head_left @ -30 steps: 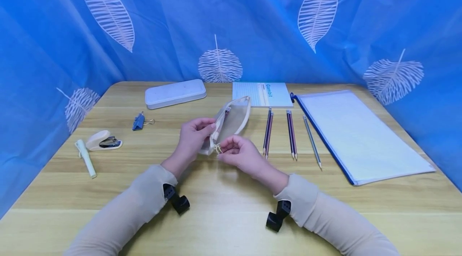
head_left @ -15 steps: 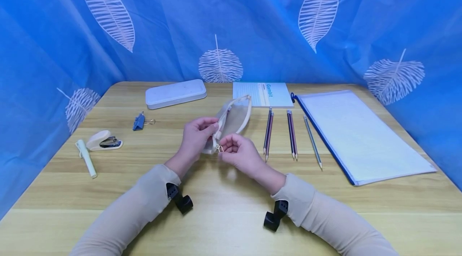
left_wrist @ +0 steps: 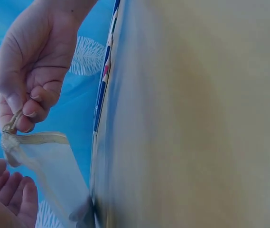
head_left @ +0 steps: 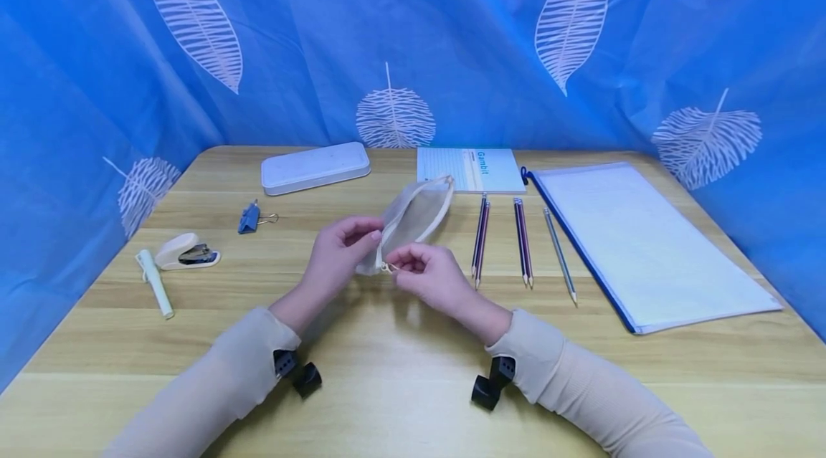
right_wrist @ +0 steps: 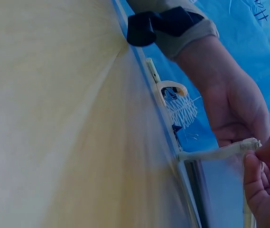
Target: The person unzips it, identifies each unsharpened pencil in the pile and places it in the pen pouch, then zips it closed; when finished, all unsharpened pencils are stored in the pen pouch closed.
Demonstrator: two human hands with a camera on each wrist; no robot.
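A translucent mesh zipper pouch (head_left: 406,218) with a cream zipper edge stands tilted between both hands, its mouth gaping towards the far end. At its near left edge the left hand (head_left: 338,246) pinches the mesh between thumb and fingers; the exact contact is partly hidden. The right hand (head_left: 429,279) pinches the small cord-like zipper pull (head_left: 387,267) at the near corner. In the left wrist view, the right hand (left_wrist: 35,71) holds that pull above the pouch (left_wrist: 54,166). The right wrist view has the pouch's edge strip (right_wrist: 215,153) between the hands.
Left lie a stapler (head_left: 187,251), a pale green pen (head_left: 155,284) and a blue binder clip (head_left: 250,218). Behind are a white case (head_left: 315,168) and a notebook (head_left: 471,169). Several pencils (head_left: 480,239) and a zip document folder (head_left: 652,246) lie right.
The left hand first shifts slightly right, then back left and a little nearer. The pouch's near end moves left and its far end slightly right. The right hand stays nearly in place.
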